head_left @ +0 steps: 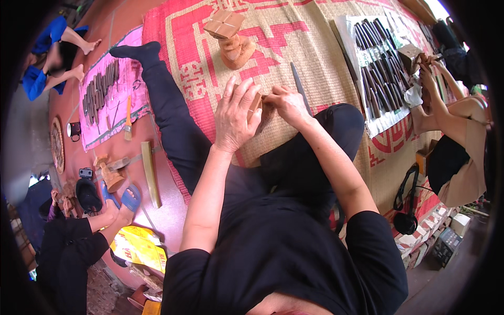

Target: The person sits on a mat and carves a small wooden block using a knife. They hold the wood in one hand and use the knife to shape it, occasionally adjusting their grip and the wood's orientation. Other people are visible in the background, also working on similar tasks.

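Note:
My left hand [236, 115] lies over a small brown wooden block [255, 104], its fingers stretched along the far side and the thumb on the near right side. Most of that piece is hidden under the hand. Close against its right edge, my right hand [289, 107] is closed in a pinch; what the fingers hold is too covered to name. A long, narrow grey metal blade-like tool [300, 86] lies on the mat just beyond the right hand. Farther off stands a carved wooden figure [234, 51] with a square, pencil-lined block top [224, 24].
I sit on a red and tan woven mat [283, 47]. Rows of carving tools [380, 68] lie on a sheet at right, more chisels [100, 90] on a pink cloth [126, 58] at left. Other people sit at both sides; a wooden carving [111, 176] stands near one's feet.

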`<act>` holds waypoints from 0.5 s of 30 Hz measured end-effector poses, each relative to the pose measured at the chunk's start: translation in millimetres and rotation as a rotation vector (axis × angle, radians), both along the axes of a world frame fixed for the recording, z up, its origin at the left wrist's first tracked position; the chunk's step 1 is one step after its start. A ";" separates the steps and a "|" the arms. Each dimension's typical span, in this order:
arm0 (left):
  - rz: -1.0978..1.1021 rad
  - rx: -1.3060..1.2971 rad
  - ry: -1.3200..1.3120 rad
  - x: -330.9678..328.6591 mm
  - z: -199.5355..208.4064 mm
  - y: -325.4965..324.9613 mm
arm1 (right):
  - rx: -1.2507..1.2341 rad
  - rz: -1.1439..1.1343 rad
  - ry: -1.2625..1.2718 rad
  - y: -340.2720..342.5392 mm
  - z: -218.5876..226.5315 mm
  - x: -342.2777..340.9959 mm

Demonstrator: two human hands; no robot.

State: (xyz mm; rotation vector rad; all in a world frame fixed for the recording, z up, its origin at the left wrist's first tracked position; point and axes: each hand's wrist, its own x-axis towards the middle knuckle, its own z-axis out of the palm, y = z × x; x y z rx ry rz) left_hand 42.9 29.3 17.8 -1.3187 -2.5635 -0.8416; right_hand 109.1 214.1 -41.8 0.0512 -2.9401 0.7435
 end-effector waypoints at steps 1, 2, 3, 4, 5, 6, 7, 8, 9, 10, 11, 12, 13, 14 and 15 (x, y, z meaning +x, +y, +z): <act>-0.005 0.000 -0.006 -0.2 1.2 1.5 | -0.010 -0.018 0.007 3.6 -3.9 2.3; -0.010 0.000 -0.013 -0.6 3.0 3.0 | 0.008 -0.007 -0.012 5.9 -8.5 0.3; -0.017 0.003 -0.021 0.3 3.9 5.0 | 0.028 0.001 -0.032 8.2 -4.5 -2.6; -0.017 -0.006 -0.023 1.7 3.9 5.8 | 0.048 0.010 -0.053 10.8 -2.6 -4.7; -0.017 -0.015 -0.025 3.6 3.8 6.1 | 0.083 -0.038 -0.070 15.0 -9.7 -3.4; -0.016 -0.023 -0.023 4.0 3.6 6.6 | 0.118 -0.086 -0.083 18.6 -15.4 -2.6; -0.011 -0.013 -0.015 3.5 2.9 5.4 | 0.153 -0.133 -0.096 21.6 -20.7 -1.6; -0.005 -0.004 -0.007 1.8 2.0 2.3 | 0.101 -0.182 -0.127 22.8 -25.8 2.7; 0.005 0.002 -0.001 0.3 1.0 -1.5 | 0.071 -0.173 -0.062 16.7 -19.1 0.6; 0.010 0.016 0.001 -0.6 0.8 -4.8 | 0.039 -0.163 -0.002 4.4 -10.2 -2.8; 0.010 0.017 -0.013 1.7 -0.5 -7.1 | 0.007 -0.154 0.058 -5.4 -5.7 -3.4; 0.009 0.024 -0.018 -0.2 -0.3 -7.7 | -0.006 -0.072 0.022 -8.9 -4.1 -4.5; 0.008 0.030 -0.022 -1.8 0.0 -8.5 | 0.001 -0.073 0.013 -8.6 -3.9 -3.2; 0.003 0.019 -0.023 -0.5 0.2 -7.9 | 0.007 -0.073 0.003 -5.8 -4.6 -0.3; 0.001 0.017 -0.014 0.4 0.1 -6.7 | 0.015 -0.074 -0.009 -2.1 -4.9 3.2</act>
